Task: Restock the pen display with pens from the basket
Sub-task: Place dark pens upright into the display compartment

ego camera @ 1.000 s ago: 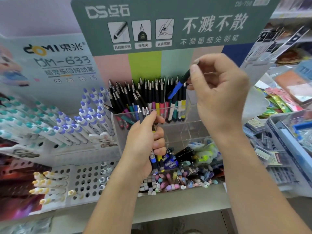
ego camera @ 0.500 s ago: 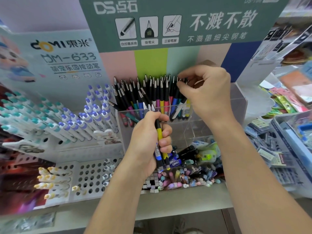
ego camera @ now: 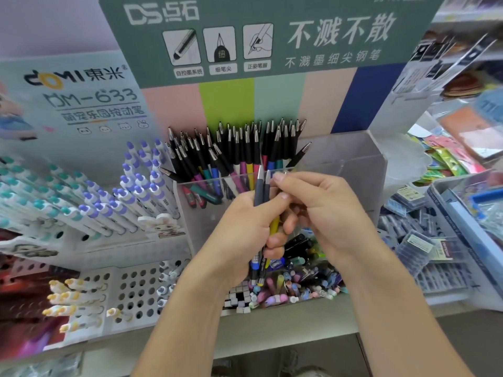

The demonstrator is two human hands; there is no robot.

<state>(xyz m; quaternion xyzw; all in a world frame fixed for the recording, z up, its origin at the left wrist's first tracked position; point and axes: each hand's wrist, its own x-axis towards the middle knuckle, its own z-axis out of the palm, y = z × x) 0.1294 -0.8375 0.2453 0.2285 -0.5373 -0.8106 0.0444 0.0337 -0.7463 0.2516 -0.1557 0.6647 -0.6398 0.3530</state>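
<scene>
Before clear acrylic display bin, left hand gripping slim pens, right hand pinching one.

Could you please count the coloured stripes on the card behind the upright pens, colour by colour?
Pink stripes: 2
Green stripe: 1
Mint stripe: 1
Navy stripe: 1
Total: 5

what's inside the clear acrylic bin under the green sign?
Clear acrylic bin: black-topped pens upright, crowded left; right side looks empty. Both hands hide its lower front.
</scene>
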